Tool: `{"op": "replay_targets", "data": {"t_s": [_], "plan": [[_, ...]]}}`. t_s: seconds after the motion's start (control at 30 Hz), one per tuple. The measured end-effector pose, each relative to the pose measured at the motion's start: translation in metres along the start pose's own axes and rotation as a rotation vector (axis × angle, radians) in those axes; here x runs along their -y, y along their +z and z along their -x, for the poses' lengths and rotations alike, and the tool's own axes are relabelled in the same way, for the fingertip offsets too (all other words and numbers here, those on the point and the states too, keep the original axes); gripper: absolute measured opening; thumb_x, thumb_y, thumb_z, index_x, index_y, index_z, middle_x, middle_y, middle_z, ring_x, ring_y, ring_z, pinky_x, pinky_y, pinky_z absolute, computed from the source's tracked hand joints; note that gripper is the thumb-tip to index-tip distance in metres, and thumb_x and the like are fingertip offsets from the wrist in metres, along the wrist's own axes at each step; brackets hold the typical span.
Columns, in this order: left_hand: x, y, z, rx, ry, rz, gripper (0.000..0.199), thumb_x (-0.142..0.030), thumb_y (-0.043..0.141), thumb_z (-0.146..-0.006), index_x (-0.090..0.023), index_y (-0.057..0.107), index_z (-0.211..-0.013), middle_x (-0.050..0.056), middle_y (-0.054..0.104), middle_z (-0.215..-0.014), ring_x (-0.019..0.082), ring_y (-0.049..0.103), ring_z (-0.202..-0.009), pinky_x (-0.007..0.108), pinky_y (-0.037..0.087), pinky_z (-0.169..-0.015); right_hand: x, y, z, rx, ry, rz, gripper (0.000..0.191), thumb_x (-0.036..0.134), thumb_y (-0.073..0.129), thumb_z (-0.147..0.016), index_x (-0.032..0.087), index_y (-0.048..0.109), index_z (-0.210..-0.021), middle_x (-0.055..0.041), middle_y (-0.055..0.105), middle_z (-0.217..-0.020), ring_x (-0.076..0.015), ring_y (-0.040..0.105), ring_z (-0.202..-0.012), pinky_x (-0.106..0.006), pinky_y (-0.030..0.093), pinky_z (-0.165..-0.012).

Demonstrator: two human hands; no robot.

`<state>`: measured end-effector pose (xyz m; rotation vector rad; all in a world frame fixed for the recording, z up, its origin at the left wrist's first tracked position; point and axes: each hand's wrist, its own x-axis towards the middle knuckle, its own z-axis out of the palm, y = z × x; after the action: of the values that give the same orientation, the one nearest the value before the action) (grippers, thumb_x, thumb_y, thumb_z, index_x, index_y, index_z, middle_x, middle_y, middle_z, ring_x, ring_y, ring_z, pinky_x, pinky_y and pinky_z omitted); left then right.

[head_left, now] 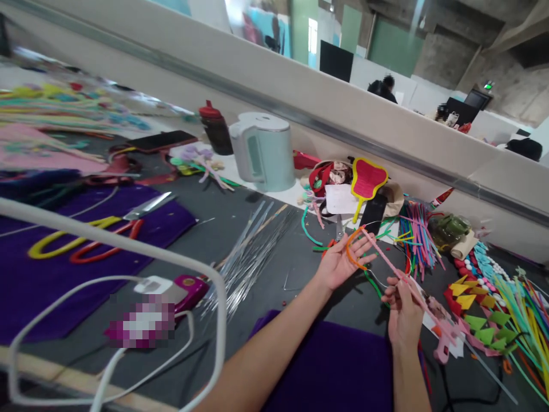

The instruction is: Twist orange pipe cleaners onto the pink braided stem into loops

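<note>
My left hand (pixel 338 264) is palm up with its fingers spread. A curved orange pipe cleaner (pixel 350 255) lies across those fingers. Its upper end meets a long pink pipe cleaner (pixel 383 255), which looks twisted and slants down to the right. My right hand (pixel 405 309) is closed on the pink pipe cleaner partway along, its fingertips partly hidden. Below the left fingers, a green pipe cleaner (pixel 374 286) rests on the dark table. A pink glue gun (pixel 441 348) lies right of my right hand.
Thin metal wires (pixel 253 257) spread left of my arm. Large scissors (pixel 107 234) lie on purple cloth (pixel 167 220). A kettle (pixel 262 151) stands against the partition (pixel 223 86). Bundled pipe cleaners (pixel 418 234) and a glass jar (pixel 449 232) are at right. A white cable (pixel 218 320) loops in front.
</note>
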<state>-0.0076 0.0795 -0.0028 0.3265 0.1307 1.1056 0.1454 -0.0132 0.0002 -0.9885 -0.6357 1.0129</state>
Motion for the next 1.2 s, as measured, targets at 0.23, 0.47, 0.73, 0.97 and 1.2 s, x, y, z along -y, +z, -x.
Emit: {"op": "replay_targets", "data": {"t_s": [0.23,0.47,0.73,0.97,1.2], "plan": [[-0.025,-0.008,0.005,0.041,-0.125,0.003,0.040,-0.016,0.029,-0.094,-0.010,0.045,-0.130,0.018,0.060,-0.125,0.026,0.053,-0.121,0.049,0.042,-0.097,0.004,-0.006,0.000,0.456,0.268,0.110,0.031,0.033,0.070,-0.076,0.016,0.067,-0.102,-0.0086,0.072,-0.085,-0.0164,0.067,-0.062,-0.025,0.054,-0.047],[-0.024,-0.018,0.003,0.193,-0.352,-0.005,0.043,-0.028,0.037,-0.092,-0.003,0.045,-0.127,0.028,0.054,-0.128,0.035,0.042,-0.128,0.060,0.032,-0.099,-0.003,-0.011,-0.011,0.307,0.223,0.103,0.035,0.045,0.064,-0.079,0.016,0.065,-0.100,-0.0010,0.064,-0.065,-0.0048,0.041,-0.038,-0.013,0.029,-0.030],[-0.016,-0.002,0.008,0.214,-0.218,0.061,0.057,-0.045,0.028,-0.093,-0.009,0.038,-0.135,0.024,0.042,-0.141,0.036,0.027,-0.136,0.065,0.024,-0.101,-0.016,-0.014,-0.014,0.292,0.180,0.266,0.029,0.044,0.065,-0.078,0.017,0.064,-0.086,0.0006,0.062,-0.064,-0.0024,0.035,-0.036,-0.013,0.022,-0.029],[-0.006,-0.001,0.009,0.126,-0.141,0.075,0.059,-0.050,0.029,-0.092,-0.015,0.037,-0.138,0.018,0.034,-0.148,0.035,0.025,-0.138,0.065,0.023,-0.101,-0.020,-0.020,-0.015,0.293,0.228,0.325,0.029,0.044,0.067,-0.076,0.016,0.062,-0.078,0.0010,0.062,-0.062,-0.0031,0.038,-0.034,-0.014,0.024,-0.029],[0.001,-0.008,0.008,0.072,-0.214,0.045,0.071,-0.063,0.026,-0.088,-0.013,0.039,-0.137,0.021,0.037,-0.145,0.035,0.026,-0.137,0.061,0.026,-0.103,-0.023,-0.030,-0.024,0.068,-0.096,0.548,0.046,0.040,0.064,-0.077,0.018,0.055,-0.116,-0.0066,0.067,-0.088,-0.0147,0.061,-0.068,-0.022,0.047,-0.050]]}}
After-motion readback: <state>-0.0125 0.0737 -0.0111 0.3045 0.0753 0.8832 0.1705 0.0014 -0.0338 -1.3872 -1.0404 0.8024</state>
